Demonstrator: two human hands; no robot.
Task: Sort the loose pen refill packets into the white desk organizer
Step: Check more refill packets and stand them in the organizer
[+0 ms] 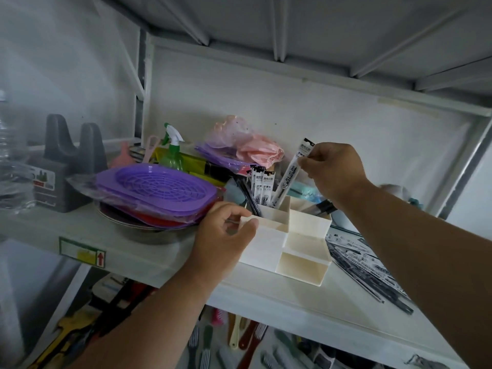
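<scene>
White desk organizer (290, 237) stands on the shelf (149, 251). Left hand (226, 233) grips its left wall, thumb curled over the rim. Right hand (332, 169) pinches a tilted refill packet (291, 170), its lower end in the back compartment beside other packets (259, 186). Their black-and-white labels carry Chinese characters, too blurred to read
</scene>
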